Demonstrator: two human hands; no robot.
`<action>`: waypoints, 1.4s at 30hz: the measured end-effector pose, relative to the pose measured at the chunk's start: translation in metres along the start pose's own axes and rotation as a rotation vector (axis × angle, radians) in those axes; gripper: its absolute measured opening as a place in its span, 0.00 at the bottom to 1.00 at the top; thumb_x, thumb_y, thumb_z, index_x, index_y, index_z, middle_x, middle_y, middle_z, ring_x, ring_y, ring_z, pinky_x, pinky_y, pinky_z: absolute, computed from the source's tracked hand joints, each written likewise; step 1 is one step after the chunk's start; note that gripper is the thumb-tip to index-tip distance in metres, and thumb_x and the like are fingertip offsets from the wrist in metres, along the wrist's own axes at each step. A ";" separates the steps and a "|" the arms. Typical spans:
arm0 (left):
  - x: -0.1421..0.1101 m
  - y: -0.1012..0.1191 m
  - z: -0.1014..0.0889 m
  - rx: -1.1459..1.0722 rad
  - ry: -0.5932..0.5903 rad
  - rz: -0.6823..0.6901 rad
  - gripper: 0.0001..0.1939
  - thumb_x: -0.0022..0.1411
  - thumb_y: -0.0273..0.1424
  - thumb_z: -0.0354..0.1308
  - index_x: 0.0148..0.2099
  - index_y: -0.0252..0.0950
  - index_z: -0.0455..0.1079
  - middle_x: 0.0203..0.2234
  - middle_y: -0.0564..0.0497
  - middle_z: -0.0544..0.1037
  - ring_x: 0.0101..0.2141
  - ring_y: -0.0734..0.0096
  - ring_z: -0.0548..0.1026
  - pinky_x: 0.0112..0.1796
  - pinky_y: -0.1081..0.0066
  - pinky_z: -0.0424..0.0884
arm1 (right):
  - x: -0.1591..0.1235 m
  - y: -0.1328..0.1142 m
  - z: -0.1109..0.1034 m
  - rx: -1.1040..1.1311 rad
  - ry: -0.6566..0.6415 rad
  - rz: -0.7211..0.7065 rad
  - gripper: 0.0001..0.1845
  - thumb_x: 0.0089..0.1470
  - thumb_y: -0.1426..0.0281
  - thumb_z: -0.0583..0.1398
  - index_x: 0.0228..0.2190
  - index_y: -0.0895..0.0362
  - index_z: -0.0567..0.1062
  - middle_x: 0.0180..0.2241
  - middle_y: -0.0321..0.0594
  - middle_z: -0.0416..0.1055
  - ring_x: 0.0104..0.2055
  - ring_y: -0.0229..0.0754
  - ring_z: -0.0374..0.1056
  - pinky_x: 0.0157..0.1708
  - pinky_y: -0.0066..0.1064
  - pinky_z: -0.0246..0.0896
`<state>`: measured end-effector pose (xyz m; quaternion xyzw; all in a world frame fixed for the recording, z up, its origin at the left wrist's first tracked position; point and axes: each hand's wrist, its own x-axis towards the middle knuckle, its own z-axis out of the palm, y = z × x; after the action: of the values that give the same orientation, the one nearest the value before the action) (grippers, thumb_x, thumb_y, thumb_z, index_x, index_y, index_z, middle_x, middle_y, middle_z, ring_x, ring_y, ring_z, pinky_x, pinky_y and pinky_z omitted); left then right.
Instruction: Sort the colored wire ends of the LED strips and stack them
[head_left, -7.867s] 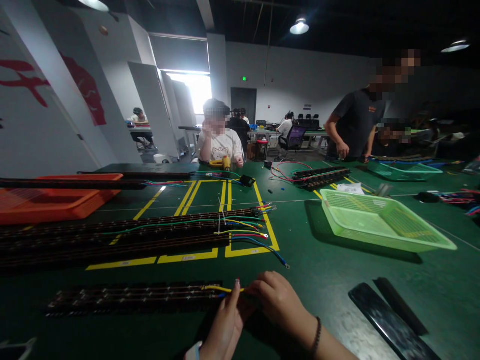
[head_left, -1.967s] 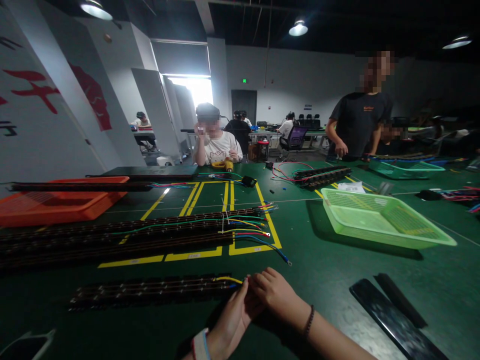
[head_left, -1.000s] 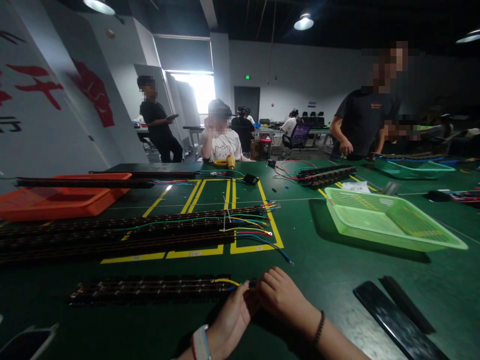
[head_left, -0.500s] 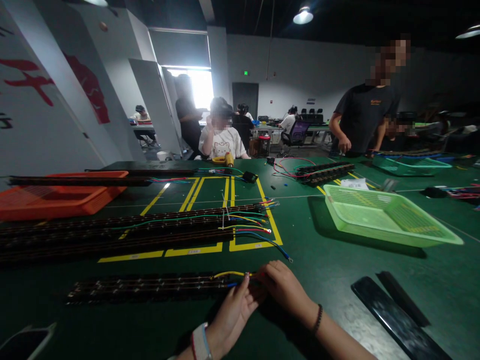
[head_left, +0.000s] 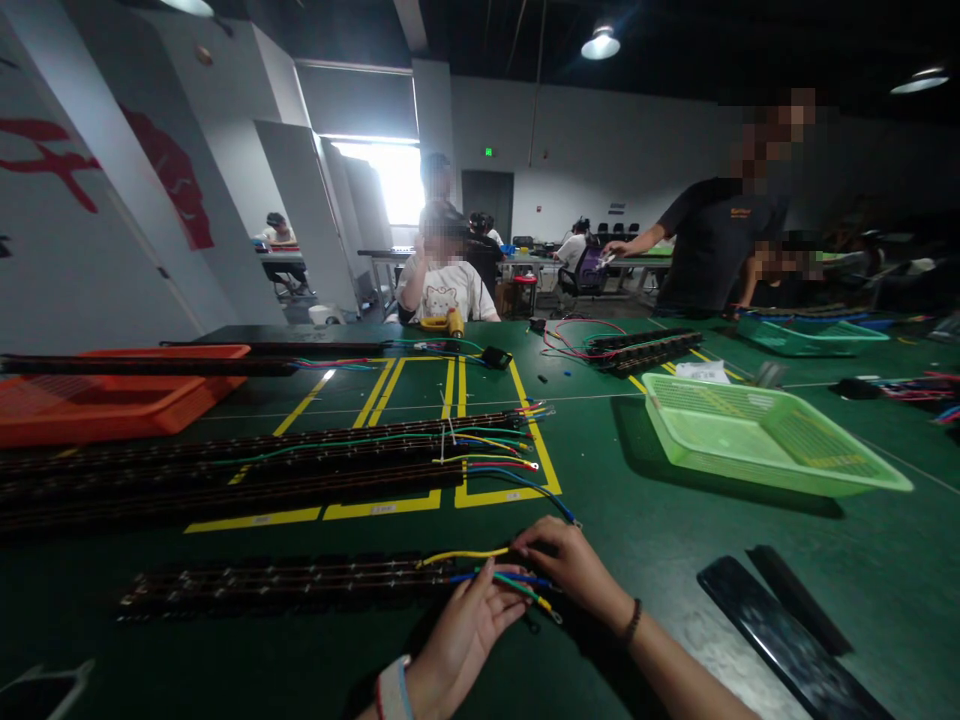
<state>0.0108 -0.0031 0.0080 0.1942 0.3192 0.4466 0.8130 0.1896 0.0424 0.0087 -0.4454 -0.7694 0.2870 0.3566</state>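
Observation:
A long dark strip with thin copper-coloured lines lies on the green table in front of me. From its right end run a yellow wire, a blue wire and a green-and-yellow wire tipped with a ring terminal. My left hand is turned palm up, its thumb and fingers around the blue and green-and-yellow wires close to the strip. My right hand pinches the free end of the yellow wire between thumb and fingertips, so its tip is hidden.
More wired dark strips lie beyond, over yellow tape markings. An orange basket is at left, a light green basket at right. Nearer right rest a black glossy piece and a narrow dark bar. Other people are behind the table.
My right hand has shifted slightly, drawing the yellow wire straighter; the blue and green-and-yellow wires now show across my left palm. A standing co-worker's arm has reached out to the left.

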 end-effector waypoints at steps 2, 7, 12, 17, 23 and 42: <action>0.000 0.000 -0.001 -0.008 -0.005 -0.006 0.17 0.59 0.40 0.58 0.39 0.29 0.74 0.37 0.40 0.79 0.41 0.60 0.75 0.51 0.58 0.63 | 0.000 0.006 0.004 -0.075 0.032 -0.058 0.07 0.57 0.70 0.59 0.34 0.54 0.78 0.32 0.39 0.76 0.36 0.39 0.70 0.39 0.32 0.62; 0.002 -0.001 -0.004 -0.029 -0.031 -0.016 0.15 0.61 0.37 0.56 0.39 0.28 0.75 0.37 0.39 0.79 0.42 0.60 0.75 0.52 0.59 0.62 | -0.001 0.007 0.006 -0.122 -0.007 -0.128 0.08 0.58 0.71 0.58 0.36 0.53 0.78 0.34 0.39 0.76 0.40 0.40 0.68 0.42 0.34 0.60; 0.002 0.000 -0.005 -0.057 -0.046 -0.029 0.14 0.61 0.36 0.56 0.40 0.29 0.74 0.38 0.39 0.79 0.44 0.60 0.75 0.53 0.59 0.61 | -0.006 -0.007 -0.009 -0.082 -0.017 -0.161 0.13 0.62 0.64 0.52 0.37 0.56 0.74 0.35 0.41 0.73 0.40 0.41 0.65 0.43 0.36 0.58; 0.001 0.000 -0.001 -0.049 -0.031 -0.015 0.15 0.59 0.37 0.59 0.39 0.29 0.73 0.36 0.40 0.79 0.41 0.61 0.75 0.50 0.60 0.63 | -0.010 -0.018 -0.015 -0.248 -0.150 -0.305 0.19 0.58 0.53 0.54 0.31 0.57 0.71 0.30 0.39 0.68 0.35 0.41 0.61 0.39 0.35 0.54; 0.001 -0.002 -0.001 -0.069 0.088 -0.024 0.09 0.56 0.34 0.62 0.38 0.35 0.70 0.37 0.45 0.78 0.43 0.63 0.75 0.48 0.62 0.65 | -0.010 -0.019 -0.007 -0.499 -0.196 -0.357 0.08 0.54 0.66 0.58 0.36 0.55 0.71 0.31 0.38 0.68 0.34 0.40 0.59 0.36 0.32 0.51; 0.003 -0.006 0.000 0.120 0.046 0.027 0.19 0.57 0.44 0.58 0.33 0.29 0.70 0.27 0.41 0.78 0.29 0.64 0.77 0.36 0.65 0.70 | -0.007 -0.011 -0.003 -0.322 -0.108 -0.088 0.04 0.57 0.73 0.59 0.33 0.56 0.75 0.30 0.36 0.71 0.32 0.35 0.68 0.31 0.22 0.60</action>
<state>0.0158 -0.0035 0.0036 0.2364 0.3614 0.4419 0.7863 0.1893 0.0318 0.0165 -0.4466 -0.8423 0.1678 0.2509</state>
